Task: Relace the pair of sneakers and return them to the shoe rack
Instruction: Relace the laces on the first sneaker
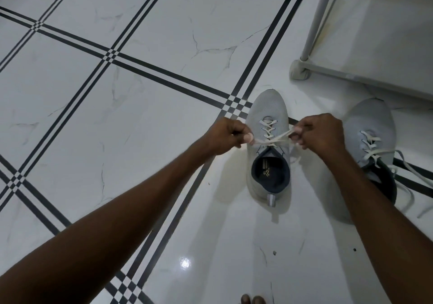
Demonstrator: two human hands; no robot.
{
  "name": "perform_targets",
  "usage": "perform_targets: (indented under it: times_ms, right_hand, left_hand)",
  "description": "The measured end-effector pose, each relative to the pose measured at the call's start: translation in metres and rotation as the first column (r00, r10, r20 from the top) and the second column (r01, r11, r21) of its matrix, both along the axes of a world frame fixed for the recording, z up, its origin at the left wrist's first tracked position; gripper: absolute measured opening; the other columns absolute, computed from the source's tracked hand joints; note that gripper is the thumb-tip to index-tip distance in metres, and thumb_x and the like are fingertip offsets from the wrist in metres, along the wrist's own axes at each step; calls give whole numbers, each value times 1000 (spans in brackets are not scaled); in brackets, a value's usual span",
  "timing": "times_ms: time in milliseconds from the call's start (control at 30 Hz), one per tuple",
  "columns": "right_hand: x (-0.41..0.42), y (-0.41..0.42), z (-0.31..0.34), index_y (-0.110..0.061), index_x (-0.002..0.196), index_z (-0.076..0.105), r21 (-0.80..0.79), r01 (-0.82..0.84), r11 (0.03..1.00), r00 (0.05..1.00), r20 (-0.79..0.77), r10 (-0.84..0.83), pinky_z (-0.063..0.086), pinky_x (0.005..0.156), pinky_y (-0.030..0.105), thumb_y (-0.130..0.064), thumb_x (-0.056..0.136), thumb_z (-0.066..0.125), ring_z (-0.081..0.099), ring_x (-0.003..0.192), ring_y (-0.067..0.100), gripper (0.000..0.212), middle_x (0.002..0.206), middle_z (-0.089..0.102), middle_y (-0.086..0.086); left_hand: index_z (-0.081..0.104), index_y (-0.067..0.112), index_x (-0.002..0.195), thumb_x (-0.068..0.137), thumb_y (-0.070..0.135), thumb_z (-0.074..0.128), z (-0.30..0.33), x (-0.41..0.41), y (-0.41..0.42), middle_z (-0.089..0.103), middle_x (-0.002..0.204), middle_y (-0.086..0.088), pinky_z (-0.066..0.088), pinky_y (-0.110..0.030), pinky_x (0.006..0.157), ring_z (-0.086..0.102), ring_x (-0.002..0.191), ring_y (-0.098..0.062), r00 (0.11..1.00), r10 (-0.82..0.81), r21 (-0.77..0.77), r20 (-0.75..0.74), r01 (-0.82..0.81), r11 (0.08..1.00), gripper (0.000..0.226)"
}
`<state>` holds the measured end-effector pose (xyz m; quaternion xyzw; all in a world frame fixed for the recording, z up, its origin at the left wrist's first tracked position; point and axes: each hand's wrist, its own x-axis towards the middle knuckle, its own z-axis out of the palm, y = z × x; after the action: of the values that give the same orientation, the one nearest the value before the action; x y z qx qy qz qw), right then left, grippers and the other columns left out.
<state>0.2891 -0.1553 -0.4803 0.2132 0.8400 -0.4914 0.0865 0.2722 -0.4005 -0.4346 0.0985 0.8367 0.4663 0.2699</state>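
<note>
Head view: two grey sneakers stand side by side on the white tiled floor (164, 34), toes pointing away from the person, just in front of the near corner of the shoe rack (311, 31), whose foot rests on the floor beyond them. The left sneaker (267, 106) is laced up through its eyelets, and the two free ends of its lace (268, 143) cross above the tongue. The left hand (222, 137) pinches one end between thumb and fingers, the right hand (321, 132) pinches the other, and both draw the ends outward, taut. This looks like the tightening or first knot on this shoe. The right sneaker (370, 125), partly hidden behind the right forearm, also shows lacing up its front, but its lace ends (407, 170) trail loose over the floor, untied. By my reckoning the threading is largely done; finishing the knots and lifting both shoes onto the rack remain.
</note>
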Motion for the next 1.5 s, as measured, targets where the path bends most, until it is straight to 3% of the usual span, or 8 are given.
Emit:
perform_targets:
  times_ms: [367, 567, 700, 767, 867, 1033, 1200, 1500]
  right_hand:
    - [22, 0, -15, -16, 77, 80, 327, -27, 945, 999, -34, 41, 55, 66, 31, -7, 76, 68, 69, 72, 33, 16, 73, 75, 14]
    - [11, -2, 2, -9, 94, 76, -319, 134, 938, 991, 29, -132, 60, 82, 44, -2, 88, 65, 68, 71, 28, 15, 87, 75, 20]
    - [-1, -10, 17, -10, 104, 74, -458, 188, 869, 982, 91, -165, 59, 89, 41, -2, 90, 63, 70, 81, 27, 20, 90, 73, 17]
    - [-2, -9, 16, -17, 99, 77, -332, 102, 938, 995, 30, -98, 60, 87, 40, -2, 86, 65, 72, 81, 24, 23, 89, 75, 12]
    - [-1, -10, 14, -26, 99, 77, 133, -160, 978, 978, -110, 175, 56, 85, 34, -2, 78, 68, 69, 92, 20, 33, 99, 75, 5]
    - [-13, -20, 27, -24, 112, 74, 531, -521, 668, 778, -26, 627, 50, 78, 41, -8, 75, 78, 53, 101, 30, 40, 107, 72, 8]
    - [-14, -23, 42, -19, 103, 77, 542, -725, 425, 552, 88, 829, 51, 78, 38, -22, 82, 74, 65, 95, 29, 21, 102, 75, 7]
    - [-3, -12, 27, -15, 95, 76, 561, -674, 481, 554, -47, 831, 50, 70, 41, -9, 82, 68, 66, 87, 36, 16, 92, 72, 10]
  left_hand:
    - [75, 12, 85, 94, 10, 64, -20, 12, -33, 73, 88, -2, 46, -16, 80, 62, 82, -1, 988, -32, -83, 148, 45, 996, 14]
    - [80, 24, 98, 90, 28, 71, -10, 8, -19, 77, 103, 5, 48, -15, 81, 66, 93, -5, 985, 158, -39, 76, -155, 987, 13]
    - [80, 24, 95, 88, 53, 65, -4, 12, -7, 75, 95, 5, 49, -27, 78, 64, 83, -6, 983, 182, -237, -13, -180, 955, 34]
    - [77, 17, 82, 86, 68, 54, -1, 14, -3, 75, 85, -10, 48, -30, 69, 61, 71, -11, 981, 178, -351, -81, -195, 916, 56]
    - [79, 16, 82, 79, 72, 60, 6, 10, -5, 69, 71, -9, 48, -32, 61, 63, 69, -19, 948, 87, -451, -306, -224, 864, 60]
    - [77, 21, 78, 71, 48, 83, 6, 25, 4, 70, 65, 9, 52, -25, 63, 67, 63, -9, 997, 28, -467, -69, -57, 882, 28]
    - [79, 22, 89, 75, 37, 84, 0, 33, 7, 74, 73, 8, 46, -15, 64, 64, 64, 4, 988, 145, -315, -45, -152, 937, 21]
    - [78, 9, 81, 73, 22, 86, 2, 25, 21, 74, 69, -2, 49, -23, 61, 62, 59, -8, 994, 57, -349, -94, -86, 933, 17]
